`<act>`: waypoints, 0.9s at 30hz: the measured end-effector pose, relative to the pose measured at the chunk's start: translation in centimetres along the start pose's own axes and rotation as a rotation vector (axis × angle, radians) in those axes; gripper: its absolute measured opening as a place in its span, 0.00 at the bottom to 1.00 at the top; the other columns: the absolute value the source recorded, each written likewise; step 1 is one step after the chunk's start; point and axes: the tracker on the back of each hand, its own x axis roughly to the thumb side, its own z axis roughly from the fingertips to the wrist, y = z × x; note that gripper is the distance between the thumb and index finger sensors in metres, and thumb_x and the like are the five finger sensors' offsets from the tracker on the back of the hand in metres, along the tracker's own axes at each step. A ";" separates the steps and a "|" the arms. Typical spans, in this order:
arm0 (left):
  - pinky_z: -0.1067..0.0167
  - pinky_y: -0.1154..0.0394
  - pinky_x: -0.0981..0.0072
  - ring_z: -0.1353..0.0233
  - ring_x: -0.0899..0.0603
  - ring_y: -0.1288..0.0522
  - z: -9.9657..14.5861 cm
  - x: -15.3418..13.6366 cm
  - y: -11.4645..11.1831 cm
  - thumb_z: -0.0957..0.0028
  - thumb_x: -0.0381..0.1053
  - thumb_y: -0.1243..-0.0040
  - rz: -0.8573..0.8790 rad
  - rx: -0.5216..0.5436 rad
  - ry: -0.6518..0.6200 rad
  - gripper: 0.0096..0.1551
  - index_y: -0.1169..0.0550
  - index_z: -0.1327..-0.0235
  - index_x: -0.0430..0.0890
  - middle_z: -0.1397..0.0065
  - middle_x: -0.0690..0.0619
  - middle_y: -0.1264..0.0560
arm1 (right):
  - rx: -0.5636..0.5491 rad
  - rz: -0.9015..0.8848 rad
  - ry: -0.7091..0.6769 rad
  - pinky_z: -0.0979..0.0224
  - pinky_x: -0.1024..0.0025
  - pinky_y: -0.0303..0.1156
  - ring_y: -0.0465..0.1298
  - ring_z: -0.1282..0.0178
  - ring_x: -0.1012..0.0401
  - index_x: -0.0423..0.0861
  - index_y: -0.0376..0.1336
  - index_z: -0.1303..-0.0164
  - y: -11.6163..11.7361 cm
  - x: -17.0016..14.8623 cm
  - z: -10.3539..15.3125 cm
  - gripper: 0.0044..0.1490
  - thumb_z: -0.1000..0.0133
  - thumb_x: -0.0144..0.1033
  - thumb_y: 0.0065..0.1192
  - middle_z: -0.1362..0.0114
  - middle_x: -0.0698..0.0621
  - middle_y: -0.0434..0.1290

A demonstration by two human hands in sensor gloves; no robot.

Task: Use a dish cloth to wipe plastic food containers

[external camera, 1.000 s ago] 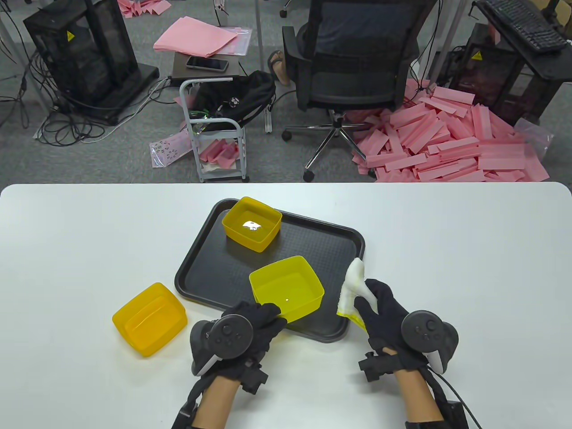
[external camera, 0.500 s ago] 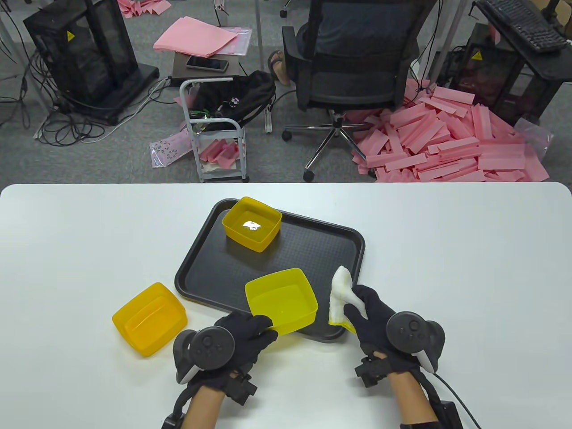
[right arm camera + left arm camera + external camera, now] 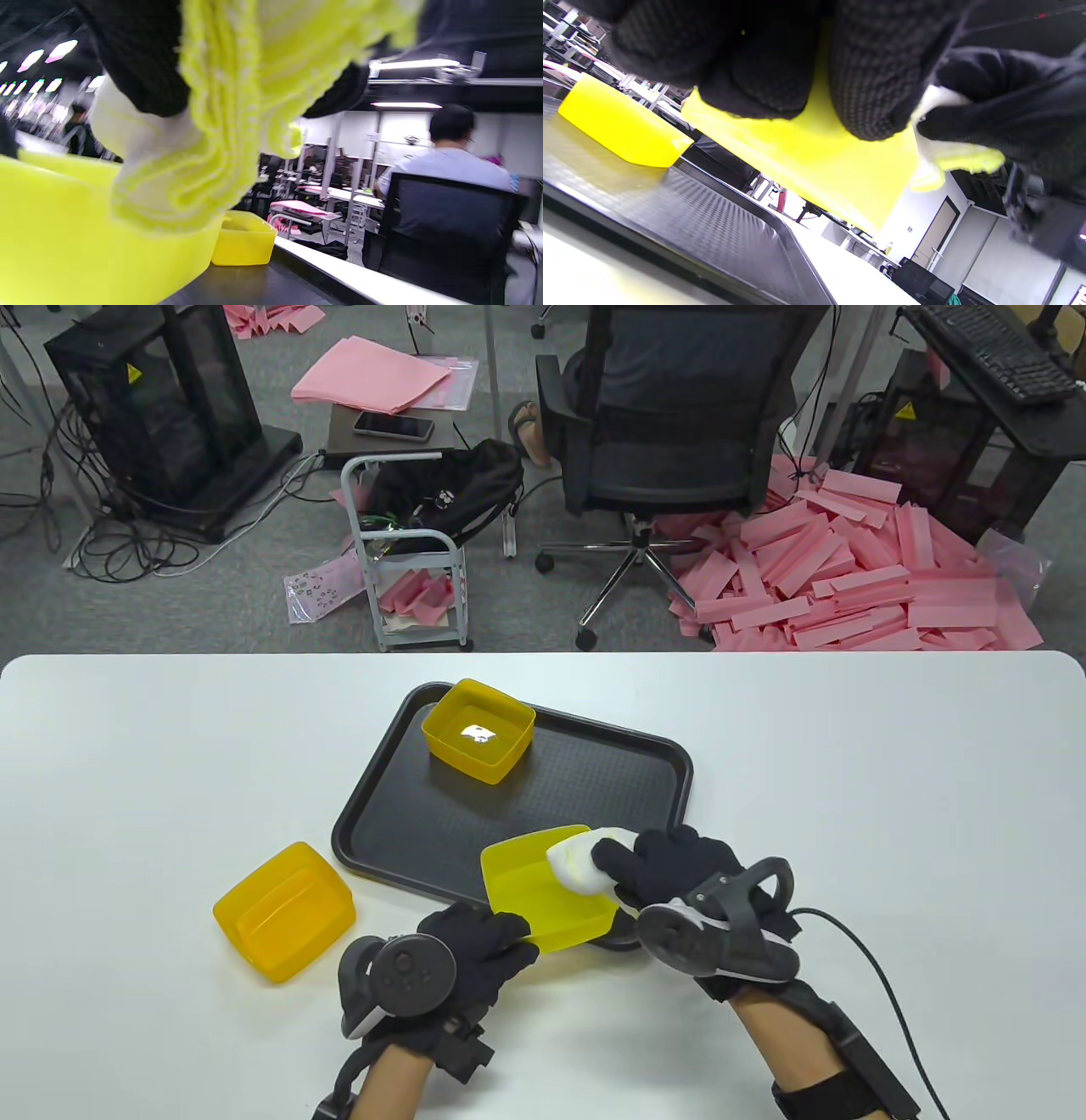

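A bright yellow plastic container (image 3: 543, 891) is held tilted over the near edge of the black tray (image 3: 594, 763). My left hand (image 3: 488, 942) grips its near rim; it also shows in the left wrist view (image 3: 806, 156). My right hand (image 3: 653, 861) holds a white and yellow dish cloth (image 3: 577, 861) against the container's right rim; the cloth fills the top of the right wrist view (image 3: 191, 140). A second yellow container (image 3: 478, 729) sits at the tray's far left corner. An orange-yellow container (image 3: 282, 910) sits on the table left of the tray.
The white table (image 3: 848, 780) extends to both sides of the tray. Beyond its far edge are an office chair (image 3: 670, 432) with a seated person, a small cart (image 3: 407, 551) and a pile of pink foam strips (image 3: 848, 577).
My right hand turned over and moved left, bringing the cloth from beside the tray onto the container's right rim. My left hand kept its grip; the container shifted slightly toward me.
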 end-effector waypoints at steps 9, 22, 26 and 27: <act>0.59 0.22 0.49 0.59 0.40 0.18 0.1 0.6 -0.5 0.56 0.60 0.28 0.025 -0.037 -0.079 0.19 0.11 0.55 0.54 0.62 0.47 0.14 | 0.307 0.226 -0.240 0.48 0.60 0.79 0.78 0.44 0.50 0.67 0.69 0.36 1.3 5.3 -4.2 0.28 0.48 0.47 0.75 0.34 0.52 0.75; 0.59 0.21 0.48 0.60 0.40 0.18 -0.1 1.3 -1.1 0.56 0.59 0.27 0.032 -0.064 -0.140 0.19 0.11 0.56 0.53 0.63 0.46 0.14 | 0.326 0.075 -0.092 0.57 0.64 0.80 0.82 0.54 0.53 0.55 0.65 0.36 1.6 5.5 -7.4 0.34 0.50 0.56 0.73 0.43 0.55 0.79; 0.59 0.21 0.48 0.60 0.40 0.18 0.0 1.7 -0.8 0.56 0.59 0.28 0.035 -0.040 -0.159 0.19 0.11 0.56 0.53 0.63 0.46 0.14 | 0.294 0.129 -0.065 0.61 0.65 0.81 0.83 0.58 0.54 0.57 0.67 0.39 1.3 5.6 -7.9 0.33 0.52 0.58 0.74 0.48 0.56 0.81; 0.59 0.21 0.48 0.60 0.40 0.18 0.1 1.8 -0.7 0.56 0.59 0.27 0.036 -0.032 -0.165 0.19 0.11 0.56 0.53 0.63 0.46 0.14 | 0.283 0.171 -0.062 0.62 0.66 0.81 0.83 0.59 0.54 0.57 0.67 0.39 1.2 5.7 -8.1 0.33 0.51 0.59 0.74 0.49 0.57 0.81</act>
